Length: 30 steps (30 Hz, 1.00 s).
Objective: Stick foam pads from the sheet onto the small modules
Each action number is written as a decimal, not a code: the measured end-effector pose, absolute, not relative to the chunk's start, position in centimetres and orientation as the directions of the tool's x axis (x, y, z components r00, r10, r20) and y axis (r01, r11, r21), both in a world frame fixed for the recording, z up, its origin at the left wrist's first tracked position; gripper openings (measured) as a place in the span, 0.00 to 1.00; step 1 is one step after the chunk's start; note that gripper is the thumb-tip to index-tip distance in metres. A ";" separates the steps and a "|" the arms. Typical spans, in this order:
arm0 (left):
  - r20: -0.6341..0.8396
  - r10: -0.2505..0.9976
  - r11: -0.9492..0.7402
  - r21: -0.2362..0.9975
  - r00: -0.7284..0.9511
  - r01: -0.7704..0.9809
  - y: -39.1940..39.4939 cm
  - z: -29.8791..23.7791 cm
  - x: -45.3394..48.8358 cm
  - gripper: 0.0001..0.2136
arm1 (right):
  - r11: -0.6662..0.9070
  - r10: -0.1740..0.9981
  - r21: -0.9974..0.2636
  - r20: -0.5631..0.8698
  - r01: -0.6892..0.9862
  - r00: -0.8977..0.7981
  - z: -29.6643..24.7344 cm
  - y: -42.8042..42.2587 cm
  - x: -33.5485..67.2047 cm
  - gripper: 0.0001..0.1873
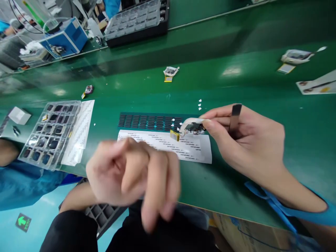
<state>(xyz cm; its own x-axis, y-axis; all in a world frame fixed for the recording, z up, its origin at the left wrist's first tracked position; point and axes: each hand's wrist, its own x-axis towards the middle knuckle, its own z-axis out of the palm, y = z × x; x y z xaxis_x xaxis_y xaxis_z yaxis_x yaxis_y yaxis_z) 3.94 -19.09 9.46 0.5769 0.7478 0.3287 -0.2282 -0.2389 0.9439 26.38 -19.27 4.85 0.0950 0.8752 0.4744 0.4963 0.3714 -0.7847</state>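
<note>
My right hand [246, 143] pinches a small electronic part [193, 127] with a white ribbon and a yellow tab, just above a white label sheet [199, 150]. A flat black tool [235, 117] is tucked between the same hand's fingers. My left hand [133, 175] hangs blurred over the table's near edge. Its fingers are loosely curled and pointing down, and nothing shows in it. A black sheet of small pads [147, 121] lies just behind the label sheet.
A clear compartment tray [49, 134] with dark parts sits at the left, with a paper sheet [81, 127] beside it. Loose small parts [170, 71] [88, 89] [296, 56] lie on the green belt [236, 80]. A blue device [67, 36] and a grey tray [136, 19] stand far back. Another person's blue sleeve [18, 185] is at the left.
</note>
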 end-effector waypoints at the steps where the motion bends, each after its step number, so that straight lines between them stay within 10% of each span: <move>1: 0.361 0.752 -0.242 0.929 0.551 -0.280 -18.1 9.3 4.1 0.31 | 0.372 0.873 -0.775 0.479 0.511 0.090 4.9 -19.4 26.4 0.07; 5: 0.375 0.857 -0.375 0.924 0.354 -0.072 -15.1 7.1 5.3 0.15 | 0.356 0.889 -0.742 0.456 0.568 0.038 4.9 -19.8 26.7 0.07; 11: -0.098 0.733 0.249 0.959 0.673 -0.132 -14.6 4.7 5.9 0.24 | 0.350 0.902 -0.747 0.432 0.565 0.013 4.7 -20.1 26.6 0.07; 17: -0.160 0.670 0.301 0.951 0.725 -0.069 -14.7 4.7 5.6 0.20 | 0.353 0.910 -0.742 0.413 0.570 -0.025 5.1 -20.3 26.8 0.11; 22: 0.124 0.737 -0.204 0.978 0.664 0.043 -14.8 3.7 5.3 0.12 | 0.360 0.909 -0.858 0.412 0.367 0.069 6.1 -18.7 29.5 0.26; 25: 0.503 0.521 -0.734 0.676 0.690 0.062 -14.7 2.7 5.0 0.03 | 0.308 0.902 -0.912 0.371 0.272 0.222 6.0 -17.6 31.2 0.33; 30: 0.489 0.378 -0.850 0.519 0.786 0.086 -14.8 1.1 5.1 0.02 | 0.146 0.987 -0.875 0.096 0.463 -0.129 4.7 -16.4 33.1 0.42</move>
<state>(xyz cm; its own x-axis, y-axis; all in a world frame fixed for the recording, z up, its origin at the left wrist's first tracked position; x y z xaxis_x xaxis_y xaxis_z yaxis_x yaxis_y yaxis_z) 5.09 -14.83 1.11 0.7865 0.3777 0.4887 0.0859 -0.8504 0.5190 33.09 -16.45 4.65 -0.1292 0.9869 0.0964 0.4625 0.1460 -0.8745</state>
